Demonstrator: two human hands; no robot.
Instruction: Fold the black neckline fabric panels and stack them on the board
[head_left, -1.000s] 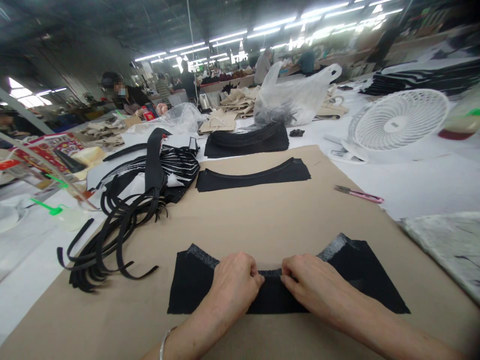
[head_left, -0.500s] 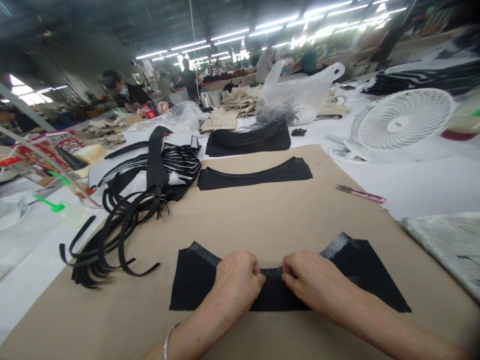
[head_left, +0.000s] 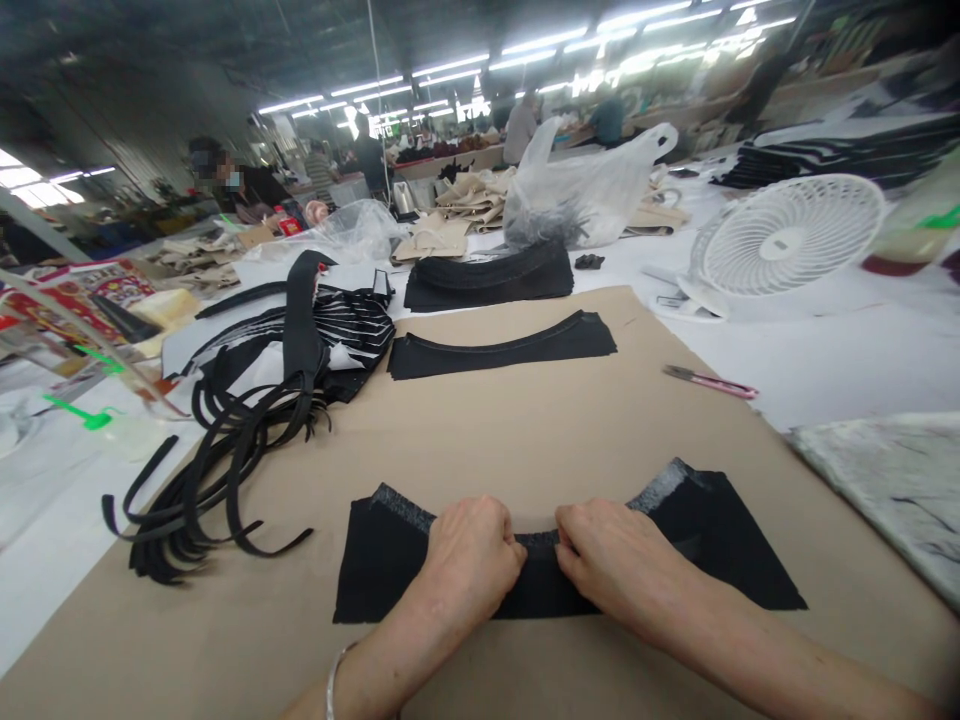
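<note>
A black curved fabric piece [head_left: 720, 560] with a grey edge band lies flat on the brown paper sheet [head_left: 525, 430] near the table's front. My left hand [head_left: 469, 560] and my right hand [head_left: 611, 555] sit side by side at the middle of its upper edge. Both hands have their fingers curled and pinch that grey edge, fingertips almost touching. A silver bangle shows on my left wrist.
A second black curved piece [head_left: 502, 350] lies farther up the paper, a stack of them [head_left: 487, 278] behind it. Black straps [head_left: 225, 450] sprawl at the left. A white fan [head_left: 780, 245], a pink cutter [head_left: 709, 382] and a plastic bag [head_left: 585, 190] stand right and back. People work at far tables.
My two hands have drawn a little closer together on the fabric's edge. The view has shifted slightly; nothing else moved.
</note>
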